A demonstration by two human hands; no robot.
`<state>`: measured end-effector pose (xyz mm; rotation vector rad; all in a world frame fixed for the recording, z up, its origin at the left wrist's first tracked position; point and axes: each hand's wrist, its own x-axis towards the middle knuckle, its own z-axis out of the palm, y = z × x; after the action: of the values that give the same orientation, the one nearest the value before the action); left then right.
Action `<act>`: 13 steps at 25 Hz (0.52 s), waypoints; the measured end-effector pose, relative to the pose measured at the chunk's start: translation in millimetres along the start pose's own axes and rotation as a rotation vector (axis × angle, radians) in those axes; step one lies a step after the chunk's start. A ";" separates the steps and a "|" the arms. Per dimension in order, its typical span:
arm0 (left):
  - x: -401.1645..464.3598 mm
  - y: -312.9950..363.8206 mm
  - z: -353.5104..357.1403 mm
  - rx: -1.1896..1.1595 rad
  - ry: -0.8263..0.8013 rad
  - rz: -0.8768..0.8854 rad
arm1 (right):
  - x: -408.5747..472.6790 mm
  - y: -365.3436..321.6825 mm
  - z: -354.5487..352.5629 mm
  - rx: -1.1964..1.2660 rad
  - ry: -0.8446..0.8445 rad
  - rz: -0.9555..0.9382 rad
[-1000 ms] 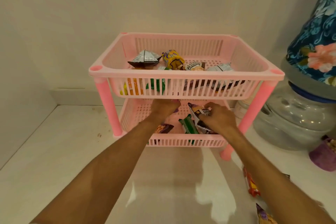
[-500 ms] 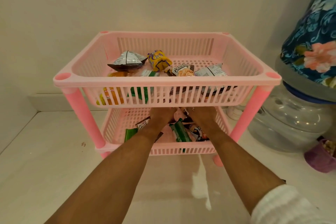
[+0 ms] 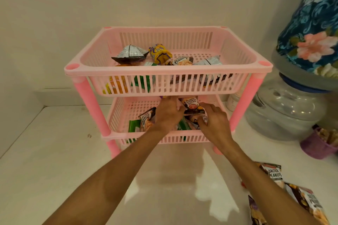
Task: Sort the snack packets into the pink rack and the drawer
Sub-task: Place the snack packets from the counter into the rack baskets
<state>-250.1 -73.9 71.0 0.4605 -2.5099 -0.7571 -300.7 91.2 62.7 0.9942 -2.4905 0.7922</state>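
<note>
A two-tier pink rack (image 3: 168, 69) stands on a white counter against the wall. Its top basket holds several snack packets, among them a yellow one (image 3: 160, 53) and a silver-black one (image 3: 130, 54). Both my hands reach into the lower basket (image 3: 126, 109). My left hand (image 3: 167, 113) and my right hand (image 3: 213, 117) together hold a salted peanuts packet (image 3: 191, 105) above the other packets there. Another salted peanuts packet (image 3: 147, 119) and a green packet (image 3: 133, 127) lie to the left of my hands. No drawer is in view.
A large clear water bottle (image 3: 285, 111) under a floral cloth cover (image 3: 311, 29) stands right of the rack. A purple cup (image 3: 316, 147) sits beside it. Loose peanut packets (image 3: 274, 172) lie on the counter at lower right. A small white jar (image 3: 233, 99) stands behind the rack's right leg.
My hands shifted inside the lower basket and now lift a salted peanuts packet between them. The view moved back, showing loose packets at lower right.
</note>
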 end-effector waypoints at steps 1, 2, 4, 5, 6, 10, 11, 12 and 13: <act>-13.5 6.9 -0.9 0.011 -0.015 0.052 | -14.2 1.5 -7.1 -0.003 0.018 -0.013; -29.7 14.0 0.3 0.001 -0.029 0.102 | -29.3 4.8 -13.8 -0.010 0.027 -0.007; -62.8 27.9 7.6 -0.039 -0.054 0.203 | -59.1 15.4 -25.6 -0.021 0.027 0.050; -79.8 33.9 13.5 -0.060 -0.083 0.246 | -74.6 21.5 -31.1 -0.028 0.023 0.083; -96.3 38.9 20.6 -0.084 -0.125 0.281 | -90.3 28.3 -36.0 -0.040 0.017 0.113; -158.2 54.2 54.6 -0.096 -0.379 0.379 | -145.9 64.1 -62.9 -0.136 0.008 0.298; -169.8 57.3 63.0 -0.078 -0.462 0.394 | -156.9 73.9 -70.9 -0.165 0.005 0.355; -181.2 61.2 71.1 -0.065 -0.541 0.421 | -169.0 83.2 -79.6 -0.196 0.004 0.409; -190.7 65.2 78.3 -0.067 -0.604 0.462 | -180.5 91.4 -87.6 -0.223 0.006 0.463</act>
<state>-144.6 94.8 -13.7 -0.4335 -2.9464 -0.8765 -230.8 293.1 8.0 0.3404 -2.7659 0.6159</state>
